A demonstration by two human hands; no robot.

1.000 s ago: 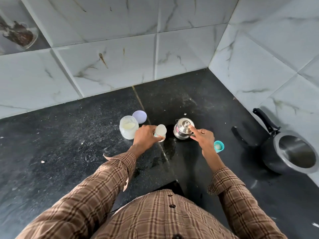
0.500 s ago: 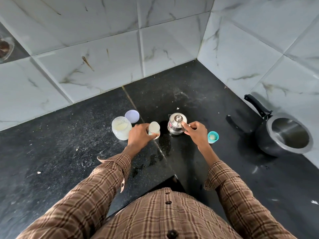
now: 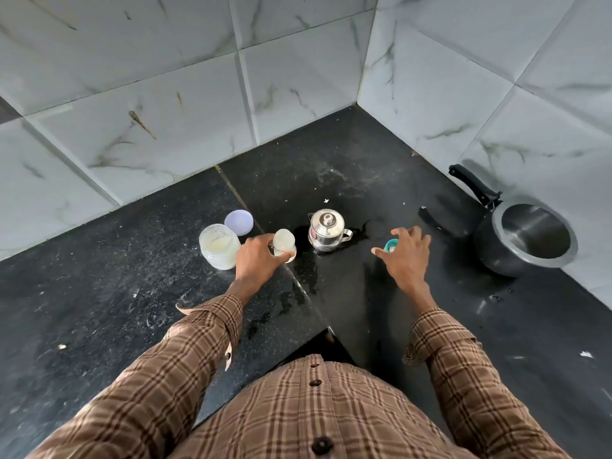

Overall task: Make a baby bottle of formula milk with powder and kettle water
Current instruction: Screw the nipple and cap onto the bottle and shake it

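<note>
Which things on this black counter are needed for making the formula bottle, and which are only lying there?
For the job:
- small clear baby bottle, held by the left hand
- small steel kettle with lid
- clear plastic powder jar, open
- teal bottle cap, under the right hand
- round lilac jar lid

Lying about:
- dark pressure cooker pot, empty

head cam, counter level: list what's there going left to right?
powder jar → lilac lid → left hand → baby bottle → steel kettle → teal bottle cap → right hand → pressure cooker pot
</note>
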